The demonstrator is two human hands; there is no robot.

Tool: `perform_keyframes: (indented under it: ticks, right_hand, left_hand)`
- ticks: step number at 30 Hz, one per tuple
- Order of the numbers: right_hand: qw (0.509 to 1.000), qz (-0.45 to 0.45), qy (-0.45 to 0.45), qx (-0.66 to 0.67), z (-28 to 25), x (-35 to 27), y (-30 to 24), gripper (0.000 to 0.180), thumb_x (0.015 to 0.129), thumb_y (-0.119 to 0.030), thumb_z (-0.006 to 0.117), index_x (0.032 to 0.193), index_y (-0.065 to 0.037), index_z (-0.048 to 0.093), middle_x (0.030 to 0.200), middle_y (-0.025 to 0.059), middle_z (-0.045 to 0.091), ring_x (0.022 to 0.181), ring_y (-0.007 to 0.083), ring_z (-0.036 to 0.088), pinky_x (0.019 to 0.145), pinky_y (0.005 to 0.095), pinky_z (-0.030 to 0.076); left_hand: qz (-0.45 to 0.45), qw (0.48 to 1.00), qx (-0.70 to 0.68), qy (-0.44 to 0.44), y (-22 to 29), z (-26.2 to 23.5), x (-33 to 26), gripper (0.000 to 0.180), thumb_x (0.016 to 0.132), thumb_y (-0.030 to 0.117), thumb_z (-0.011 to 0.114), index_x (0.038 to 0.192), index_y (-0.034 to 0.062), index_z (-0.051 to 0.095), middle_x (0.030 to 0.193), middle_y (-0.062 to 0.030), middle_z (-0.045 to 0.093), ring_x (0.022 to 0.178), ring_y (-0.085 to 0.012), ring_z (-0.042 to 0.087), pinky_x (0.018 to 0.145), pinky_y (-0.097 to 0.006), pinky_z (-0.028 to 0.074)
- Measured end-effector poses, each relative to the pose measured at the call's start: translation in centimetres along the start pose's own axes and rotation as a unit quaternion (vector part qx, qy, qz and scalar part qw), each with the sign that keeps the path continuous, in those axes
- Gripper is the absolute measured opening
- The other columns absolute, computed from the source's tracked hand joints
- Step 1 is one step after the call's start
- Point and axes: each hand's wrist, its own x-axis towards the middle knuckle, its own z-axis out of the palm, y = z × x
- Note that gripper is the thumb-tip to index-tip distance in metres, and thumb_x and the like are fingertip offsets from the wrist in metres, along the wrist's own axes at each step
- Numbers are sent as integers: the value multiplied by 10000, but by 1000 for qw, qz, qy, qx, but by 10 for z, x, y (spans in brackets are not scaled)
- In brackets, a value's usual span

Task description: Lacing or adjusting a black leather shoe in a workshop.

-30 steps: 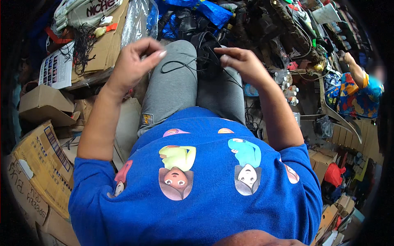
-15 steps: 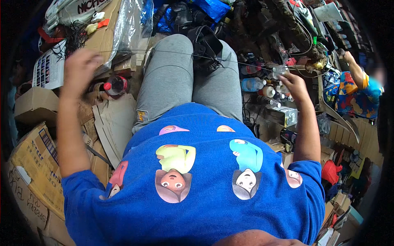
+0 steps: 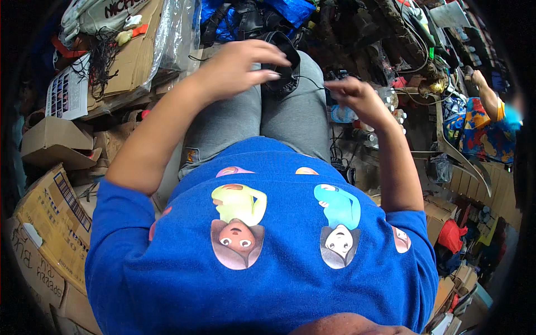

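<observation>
Between my grey-trousered knees sits a black shoe-like item, its far part partly hidden by my left hand; its exact kind is hard to make out. My left hand reaches over its near left side, thumb and fingers stretched out and apart, with nothing visible in them. A dark thread runs from the item toward my right hand. That hand is just right of my right knee, its fingers pinched together at the thread's end.
Plastic bottles stand right of my legs. Cardboard boxes and a bundle of black cords on cardboard lie to the left. A curved metal blade and another person's arm are at far right.
My left hand has swung from the far left in to the black item. My right hand has moved inward toward my knee. The thread, earlier stretched wide between both hands, is no longer taut leftward.
</observation>
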Motion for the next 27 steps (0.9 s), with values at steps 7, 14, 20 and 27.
perform_keyframes:
  ticks: [7, 14, 20, 27]
  right_hand:
    - [994, -92, 51, -32, 14, 51, -15, 131, 811, 8, 640, 927, -46, 669, 896, 23, 593, 861, 109, 590, 771, 260, 475]
    - [988, -109, 26, -104, 13, 50, -10, 148, 794, 40, 634, 902, -55, 671, 895, 13, 579, 843, 109, 587, 764, 253, 476]
    - [992, -115, 44, 17, 29, 46, 6, 158, 783, 61, 646, 915, -23, 672, 859, -5, 567, 825, 63, 560, 738, 224, 468]
    - [982, -150, 105, -36, 42, 27, -1, 247, 745, -13, 697, 967, -120, 710, 825, 42, 607, 781, 149, 602, 710, 278, 488]
  left_hand:
    - [-120, 977, -103, -141, -18, 25, 56, 246, 804, 118, 677, 1030, 37, 625, 977, -102, 661, 964, -198, 619, 873, -318, 471]
    - [-123, 963, -127, -203, -31, 33, 54, 223, 817, 190, 676, 954, 14, 665, 952, -87, 613, 929, -191, 587, 867, -316, 450]
    - [-151, 933, -241, -221, -41, 38, 54, 250, 810, 170, 680, 1015, 28, 684, 938, -78, 611, 924, -186, 584, 859, -305, 444]
    - [-136, 920, -224, -291, -46, 35, 55, 343, 820, 142, 633, 1148, 47, 658, 944, -57, 568, 970, -178, 538, 906, -288, 399]
